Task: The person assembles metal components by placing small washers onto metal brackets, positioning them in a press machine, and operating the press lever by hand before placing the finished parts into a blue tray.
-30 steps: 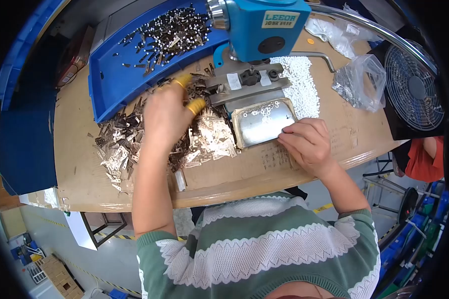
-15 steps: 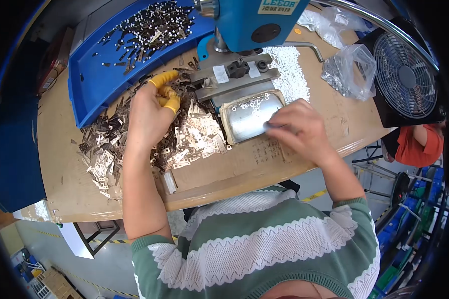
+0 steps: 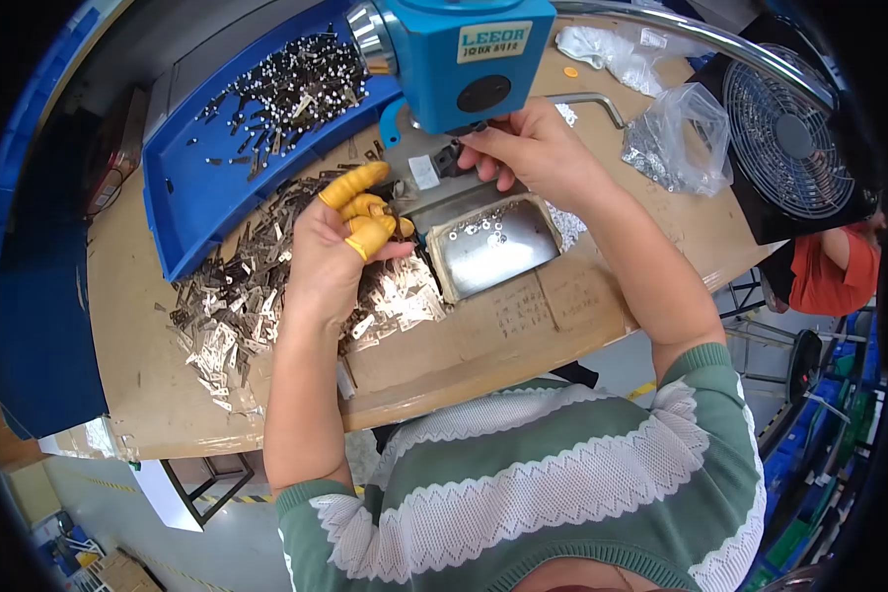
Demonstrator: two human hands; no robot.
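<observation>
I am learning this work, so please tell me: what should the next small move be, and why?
Probably, draw the right hand back before the blue machine moves: it reaches to the fixture, seemingly close beneath the machine's head. The left hand is nearby, over metal pieces; whether it holds one is unclear.

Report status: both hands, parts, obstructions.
Left hand over flat metal pieces, grip unclear. Right hand at fixture beneath blue machine, grip unclear. Small rings in shallow tray. Right hand hides part of fixture.
</observation>
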